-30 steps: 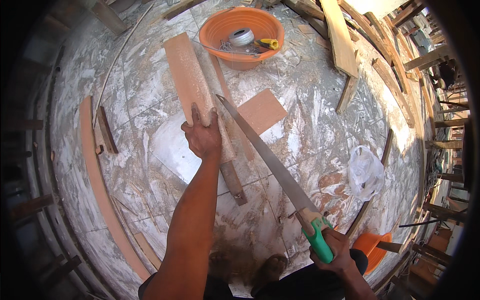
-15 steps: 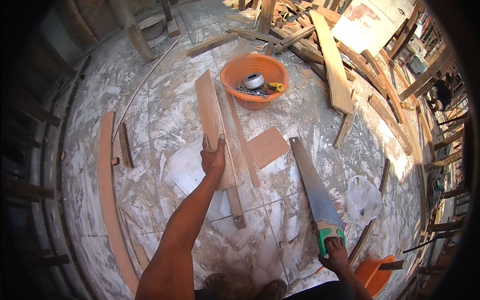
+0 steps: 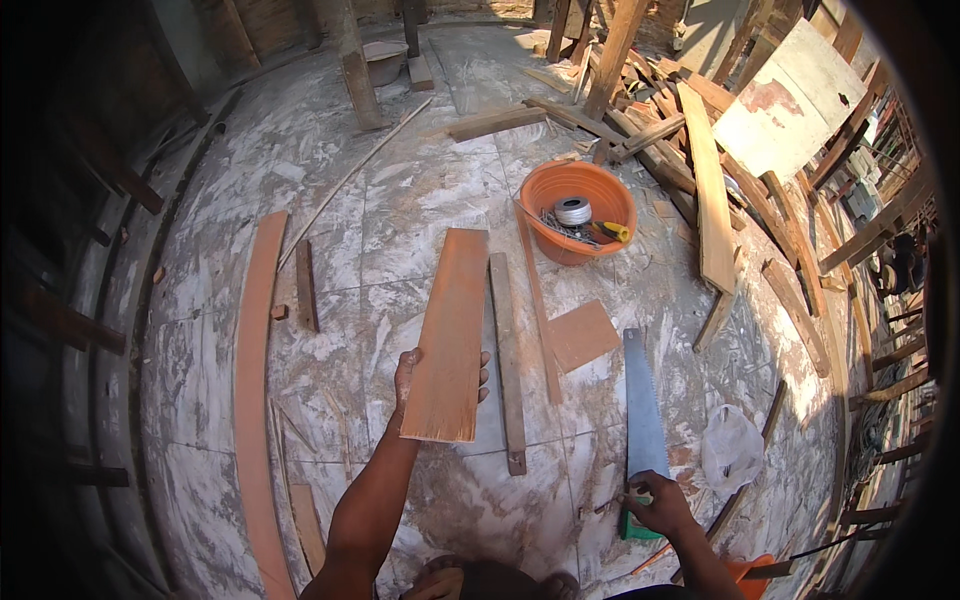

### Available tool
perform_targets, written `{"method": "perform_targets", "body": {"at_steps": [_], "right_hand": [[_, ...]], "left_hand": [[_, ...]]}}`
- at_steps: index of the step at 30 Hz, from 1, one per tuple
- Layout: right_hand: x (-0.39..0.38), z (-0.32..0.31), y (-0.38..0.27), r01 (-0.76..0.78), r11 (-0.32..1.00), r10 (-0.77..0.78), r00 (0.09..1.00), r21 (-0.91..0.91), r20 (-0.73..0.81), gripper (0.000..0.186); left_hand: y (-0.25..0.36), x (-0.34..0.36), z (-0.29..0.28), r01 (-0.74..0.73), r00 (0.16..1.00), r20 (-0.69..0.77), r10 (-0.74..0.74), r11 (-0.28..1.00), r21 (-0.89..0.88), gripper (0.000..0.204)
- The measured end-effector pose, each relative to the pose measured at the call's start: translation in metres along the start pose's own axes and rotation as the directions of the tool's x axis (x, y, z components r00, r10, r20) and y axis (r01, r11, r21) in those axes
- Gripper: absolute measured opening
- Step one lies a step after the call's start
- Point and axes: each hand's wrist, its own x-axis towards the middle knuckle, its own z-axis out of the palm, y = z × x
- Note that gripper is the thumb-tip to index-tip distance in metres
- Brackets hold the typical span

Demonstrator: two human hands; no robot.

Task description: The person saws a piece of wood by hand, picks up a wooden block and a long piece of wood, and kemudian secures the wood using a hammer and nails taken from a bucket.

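On a dust-streaked tiled floor point(image 3: 185, 395), you hold a reddish-brown board point(image 3: 447, 335) in your left grip point(image 3: 404, 382), wrapped from beneath and clamped on both long edges near the closer end. The board, resting over a dark wood strip point(image 3: 508, 370) a second ago, is now lifted, leaving that strip in view just beside it. The saw point(image 3: 645, 415), then raised, now lies on the floor to your right, well apart from the board, so your left grip alone carries the wood. Your right grip point(image 3: 660, 505) sits over the saw's green handle; whether it is closed there or loose, you cannot tell from this angle.

Pale smears cover the tiles around a square offcut point(image 3: 583, 337) and a crumpled plastic bag point(image 3: 731, 448). Beyond, an orange tub point(image 3: 572, 250) holds a wire spool point(image 3: 573, 210). A long plank point(image 3: 258, 400) lies to your left; sunlight catches a heap of timber point(image 3: 708, 180) at the upper right, near wooden posts point(image 3: 357, 75).
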Motion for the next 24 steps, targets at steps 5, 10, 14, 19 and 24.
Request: {"method": "perform_targets", "body": {"at_steps": [5,10,14,19,24], "right_hand": [[0.086,0.076,-0.051,0.146,0.987,-0.141,0.988,-0.071,0.063,0.075],[0.13,0.152,-0.117,0.114,0.992,-0.106,0.986,0.054,-0.13,0.082],[0.142,0.187,-0.082,0.174,0.95,-0.097,0.953,0.259,-0.286,0.07],[0.1,0.142,-0.098,0.256,0.664,-0.077,0.958,0.702,-0.277,0.049],[0.066,0.152,-0.095,0.391,0.72,-0.218,0.912,0.574,-0.348,0.051]], "left_hand": [[-0.012,-0.045,-0.021,0.031,0.995,-0.099,-0.018,0.991,0.131,0.092],[-0.04,-0.11,-0.023,0.147,0.941,-0.337,-0.035,0.939,0.311,0.088],[-0.07,-0.144,-0.03,0.154,0.915,-0.402,-0.038,0.953,0.26,0.08],[-0.115,-0.16,-0.069,0.194,0.661,-0.738,0.138,0.919,0.345,0.055],[-0.128,-0.138,-0.047,0.181,0.692,-0.717,0.084,0.941,0.285,0.057]]}}
